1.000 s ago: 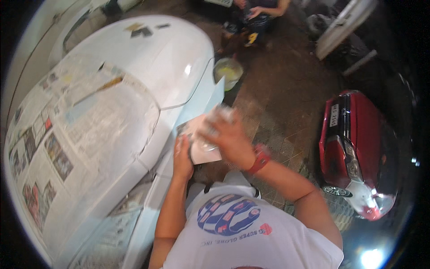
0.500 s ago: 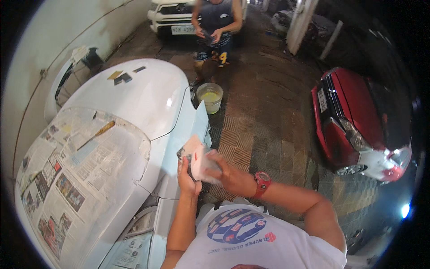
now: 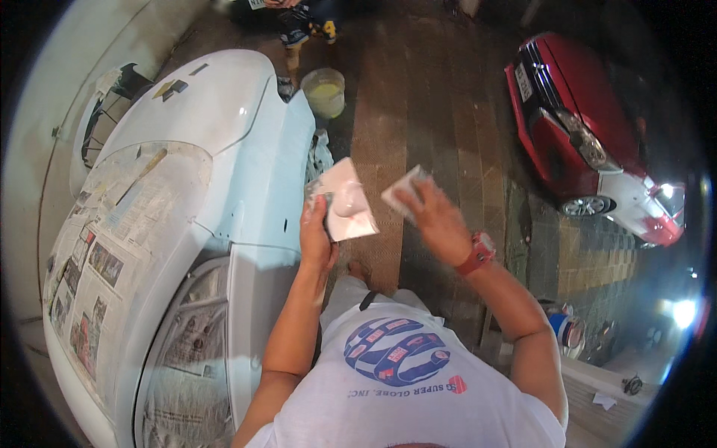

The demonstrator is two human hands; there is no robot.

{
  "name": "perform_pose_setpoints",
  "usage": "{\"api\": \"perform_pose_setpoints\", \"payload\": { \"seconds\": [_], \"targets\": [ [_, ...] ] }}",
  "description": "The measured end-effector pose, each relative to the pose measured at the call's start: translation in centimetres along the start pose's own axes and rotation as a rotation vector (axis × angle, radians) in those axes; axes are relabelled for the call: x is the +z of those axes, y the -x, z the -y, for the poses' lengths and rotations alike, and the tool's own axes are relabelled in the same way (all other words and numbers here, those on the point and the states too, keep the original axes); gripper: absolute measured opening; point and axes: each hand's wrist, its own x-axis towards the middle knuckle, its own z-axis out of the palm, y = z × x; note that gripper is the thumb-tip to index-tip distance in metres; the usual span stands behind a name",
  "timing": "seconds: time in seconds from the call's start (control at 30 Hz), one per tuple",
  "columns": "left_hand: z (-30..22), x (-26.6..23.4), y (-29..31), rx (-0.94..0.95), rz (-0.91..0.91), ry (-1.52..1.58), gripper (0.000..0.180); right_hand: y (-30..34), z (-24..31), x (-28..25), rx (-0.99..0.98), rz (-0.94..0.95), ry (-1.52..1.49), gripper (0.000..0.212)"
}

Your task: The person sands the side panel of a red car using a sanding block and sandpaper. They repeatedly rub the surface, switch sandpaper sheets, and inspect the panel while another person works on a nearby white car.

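Note:
My left hand (image 3: 317,237) grips a flat square board (image 3: 349,184) by its left edge. A smooth mound of pale pink paste, which looks like body filler, lies on the board. To the right and apart from it, my right hand (image 3: 441,228) pinches a thin pale spreader (image 3: 402,194), partly blurred and covered by the fingers. Both hands are in front of my body, just right of a car's pale fender (image 3: 261,175).
Newspaper (image 3: 112,246) covers the windshield, with a putty knife (image 3: 142,175) on it. Dark sanding pieces (image 3: 175,87) lie on the white hood (image 3: 213,97). A bucket (image 3: 325,93) of yellowish liquid stands ahead, near another person's legs (image 3: 293,45). A red car (image 3: 579,112) is parked right.
My right hand with the spreader has moved away from the board to the right. The board now shows its paste face. The view has tipped downward, so the other person shows less.

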Motion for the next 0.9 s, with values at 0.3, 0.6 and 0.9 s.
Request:
{"api": "perform_pose_setpoints", "payload": {
  "seconds": [0.3,0.6,0.9],
  "targets": [
    [2.5,2.1,7.0,0.122,0.104,-0.42,0.044,8.8,6.3,-2.4,-0.198,0.004,-0.007,0.059],
    [0.6,-2.8,8.5,-0.122,0.243,0.181,0.04,11.9,15.4,-6.9,-0.235,-0.105,-0.486,0.065],
    [-2.3,-9.2,13.8,-0.235,0.359,-0.138,0.046,12.5,18.6,-3.1,0.19,-0.267,-0.653,0.061]
  ]
}}
